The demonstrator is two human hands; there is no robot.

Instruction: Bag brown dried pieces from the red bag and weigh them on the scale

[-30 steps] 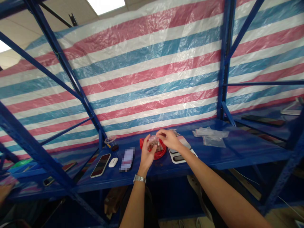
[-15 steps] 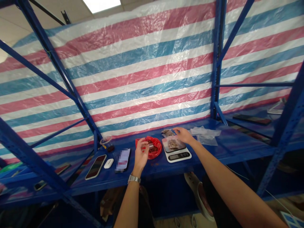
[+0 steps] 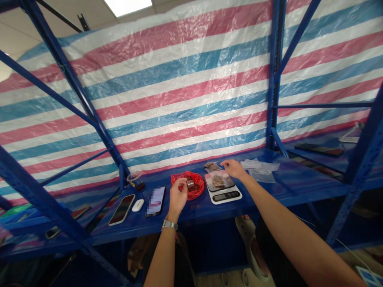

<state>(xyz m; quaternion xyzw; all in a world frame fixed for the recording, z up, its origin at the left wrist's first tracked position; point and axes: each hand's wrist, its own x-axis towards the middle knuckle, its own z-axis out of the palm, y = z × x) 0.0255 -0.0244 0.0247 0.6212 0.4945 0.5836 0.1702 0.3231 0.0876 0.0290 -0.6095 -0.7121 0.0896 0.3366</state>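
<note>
My left hand [image 3: 177,193] is at the near edge of a red plastic bag [image 3: 196,189] of dark brown pieces, its fingers pinched on a small metallic scoop [image 3: 189,183]. My right hand [image 3: 235,168] hovers just behind a white kitchen scale [image 3: 225,193], fingers loosely spread, holding nothing. On the scale's plate lies a small clear bag [image 3: 219,181] with brown pieces in it. Another filled small bag [image 3: 211,166] lies behind the scale.
Several empty clear bags [image 3: 260,169] lie right of my right hand. Left of the red bag sit two phones [image 3: 156,200] [image 3: 121,209], a white earbud case [image 3: 138,205] and a small clear cup [image 3: 133,177]. Blue rack posts [image 3: 273,75] frame the blue shelf [image 3: 299,181].
Both hands held the small clear bag over the red bag; it now lies on the scale. My right hand let go and moved right behind the scale; my left went down to the red bag.
</note>
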